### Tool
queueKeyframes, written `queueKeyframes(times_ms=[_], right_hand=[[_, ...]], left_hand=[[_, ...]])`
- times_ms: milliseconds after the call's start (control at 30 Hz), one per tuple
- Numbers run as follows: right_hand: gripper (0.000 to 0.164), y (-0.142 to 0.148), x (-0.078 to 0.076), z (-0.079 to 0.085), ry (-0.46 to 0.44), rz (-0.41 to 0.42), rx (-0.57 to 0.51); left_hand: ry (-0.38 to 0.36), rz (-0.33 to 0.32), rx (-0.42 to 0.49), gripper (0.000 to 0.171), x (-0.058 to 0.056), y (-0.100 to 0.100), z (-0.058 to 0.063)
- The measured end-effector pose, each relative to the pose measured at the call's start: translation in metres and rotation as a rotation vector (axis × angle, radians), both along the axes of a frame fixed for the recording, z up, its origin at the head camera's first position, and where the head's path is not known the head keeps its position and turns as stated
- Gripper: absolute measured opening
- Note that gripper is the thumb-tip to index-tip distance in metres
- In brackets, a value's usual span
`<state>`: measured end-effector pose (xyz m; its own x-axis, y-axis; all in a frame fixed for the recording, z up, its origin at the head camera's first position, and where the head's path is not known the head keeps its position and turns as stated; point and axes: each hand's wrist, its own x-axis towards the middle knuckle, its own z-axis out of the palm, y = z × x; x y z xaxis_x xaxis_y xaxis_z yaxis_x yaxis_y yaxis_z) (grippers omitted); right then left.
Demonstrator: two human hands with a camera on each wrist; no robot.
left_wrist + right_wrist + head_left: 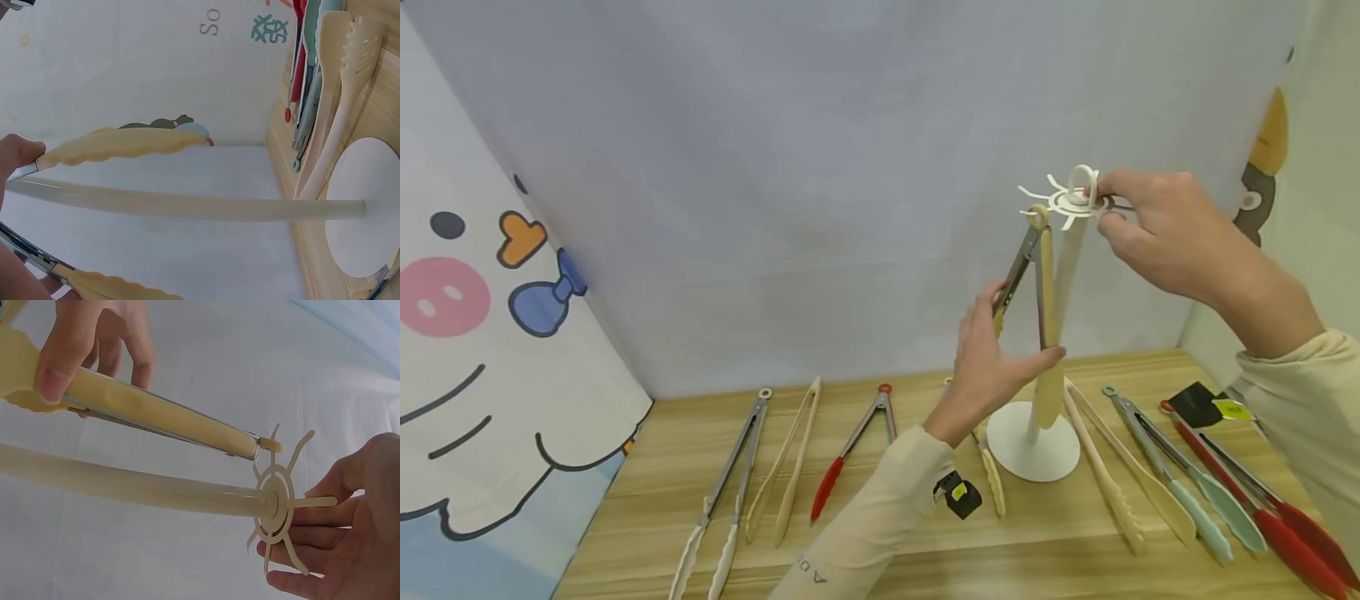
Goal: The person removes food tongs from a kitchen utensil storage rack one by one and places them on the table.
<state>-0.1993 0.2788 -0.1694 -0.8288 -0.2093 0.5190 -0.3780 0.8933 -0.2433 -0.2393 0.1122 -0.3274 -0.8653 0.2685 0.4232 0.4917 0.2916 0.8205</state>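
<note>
My left hand (985, 367) grips a pair of yellow-tipped tongs (1048, 283), thumb on one arm and fingers round the other. The tongs stand slightly spread, yellow scalloped heads (125, 145) downward. Their yellow end ring (272, 445) overlaps a hook at the top of a white utensil stand (1070, 275). My right hand (1180, 237) pinches the hooked wheel (289, 503) at the stand's top, close by its loop (1082, 177), with the other fingers behind the hooks. The stand's pole leans slightly in the head view, above a round white base (1011, 454).
On the wooden table (632, 500) lie white-tipped tongs (741, 475), beige tongs (793, 475), red-tipped tongs (829, 483) and small yellow-tipped tongs (992, 479). To the stand's right are more beige tongs (1108, 475), mint tongs (1187, 500) and red tongs (1292, 550). A curtain (820, 208) hangs behind.
</note>
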Motion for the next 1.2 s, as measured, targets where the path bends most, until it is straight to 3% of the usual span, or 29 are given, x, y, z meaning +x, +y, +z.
queueKeyframes(times_ms=[367,700,1200], right_hand=[[0.028,-0.001,-0.001,-0.002,0.000,0.007,-0.012],[0.029,0.004,-0.003,-0.004,0.017,0.013,-0.014],[0.030,-0.003,0.000,-0.003,0.021,-0.012,0.031]], left_hand=[[-0.004,0.028,0.027,0.091,0.005,-0.011,0.006],[-0.054,0.071,0.090,0.090,0.014,-0.040,0.013],[-0.012,0.121,0.037,0.089,0.030,-0.119,0.017]])
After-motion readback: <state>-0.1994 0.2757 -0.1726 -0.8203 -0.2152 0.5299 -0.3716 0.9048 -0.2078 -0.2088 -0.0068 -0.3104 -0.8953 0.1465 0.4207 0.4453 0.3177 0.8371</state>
